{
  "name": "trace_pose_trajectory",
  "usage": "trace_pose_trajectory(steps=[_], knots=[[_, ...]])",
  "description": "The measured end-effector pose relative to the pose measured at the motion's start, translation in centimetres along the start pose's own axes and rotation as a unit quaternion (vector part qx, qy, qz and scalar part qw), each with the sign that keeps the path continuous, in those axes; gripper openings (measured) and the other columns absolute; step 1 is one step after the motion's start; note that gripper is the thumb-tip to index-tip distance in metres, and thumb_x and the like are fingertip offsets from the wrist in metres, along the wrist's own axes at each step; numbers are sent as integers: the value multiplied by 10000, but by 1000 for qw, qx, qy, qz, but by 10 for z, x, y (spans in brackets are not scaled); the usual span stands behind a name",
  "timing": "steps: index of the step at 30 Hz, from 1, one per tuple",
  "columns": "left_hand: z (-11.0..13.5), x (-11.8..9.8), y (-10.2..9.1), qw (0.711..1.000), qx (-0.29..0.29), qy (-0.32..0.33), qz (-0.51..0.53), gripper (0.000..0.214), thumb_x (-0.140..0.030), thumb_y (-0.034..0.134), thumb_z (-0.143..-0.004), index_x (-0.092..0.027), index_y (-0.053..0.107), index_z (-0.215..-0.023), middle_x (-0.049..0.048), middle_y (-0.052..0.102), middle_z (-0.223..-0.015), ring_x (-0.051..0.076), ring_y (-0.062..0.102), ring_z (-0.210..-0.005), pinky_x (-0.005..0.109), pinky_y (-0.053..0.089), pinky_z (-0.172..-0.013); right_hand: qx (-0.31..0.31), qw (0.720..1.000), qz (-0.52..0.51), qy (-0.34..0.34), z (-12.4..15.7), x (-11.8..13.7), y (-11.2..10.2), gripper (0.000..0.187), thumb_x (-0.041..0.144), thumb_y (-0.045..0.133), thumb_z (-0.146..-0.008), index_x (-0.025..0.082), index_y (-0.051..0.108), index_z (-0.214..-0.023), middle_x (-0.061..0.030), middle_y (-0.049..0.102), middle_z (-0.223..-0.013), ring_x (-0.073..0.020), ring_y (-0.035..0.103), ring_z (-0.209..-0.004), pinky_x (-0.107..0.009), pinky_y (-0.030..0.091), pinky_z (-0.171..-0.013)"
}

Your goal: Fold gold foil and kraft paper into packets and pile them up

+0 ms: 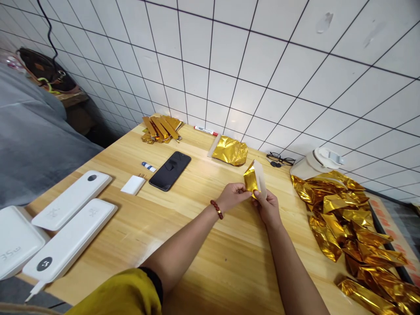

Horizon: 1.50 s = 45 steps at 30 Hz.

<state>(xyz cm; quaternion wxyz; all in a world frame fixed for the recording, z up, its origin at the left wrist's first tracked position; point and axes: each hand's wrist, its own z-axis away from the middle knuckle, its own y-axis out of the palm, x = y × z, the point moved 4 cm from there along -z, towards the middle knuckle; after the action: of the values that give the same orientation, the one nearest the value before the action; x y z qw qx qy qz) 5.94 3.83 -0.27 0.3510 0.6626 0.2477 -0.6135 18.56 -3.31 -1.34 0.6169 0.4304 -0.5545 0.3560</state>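
Observation:
Both my hands hold one small gold foil sheet (252,178) with a pale paper backing, raised just above the wooden table (183,236). My left hand (231,195) pinches its lower left edge; a red bead bracelet sits on that wrist. My right hand (268,205) grips the lower right edge, fingers closed. A crumpled gold foil sheet (230,150) lies flat on the table beyond my hands. A big heap of loose gold foil pieces (348,218) covers the table's right side.
A black phone (169,170), a white charger (133,185) and a small tube (148,166) lie left of centre. Folded gold strips (160,128) and a red-capped marker (205,130) lie by the tiled wall. White power banks (70,218), glasses (278,158) and a white jug (316,162) are also here.

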Motion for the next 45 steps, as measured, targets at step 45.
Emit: trace_pose_trajectory(steps=[45], knots=[[3,-5,4,998,13,38,-51,413,-506,525,-835,-167,455,-610,-40,397,-594,101,396,-596,240,319,-574,66,997,40,3,-2,-16,-8,221,410,746,-733,194,702,-758,-2,662,-673,-131,539,-580,-261,427,-582]])
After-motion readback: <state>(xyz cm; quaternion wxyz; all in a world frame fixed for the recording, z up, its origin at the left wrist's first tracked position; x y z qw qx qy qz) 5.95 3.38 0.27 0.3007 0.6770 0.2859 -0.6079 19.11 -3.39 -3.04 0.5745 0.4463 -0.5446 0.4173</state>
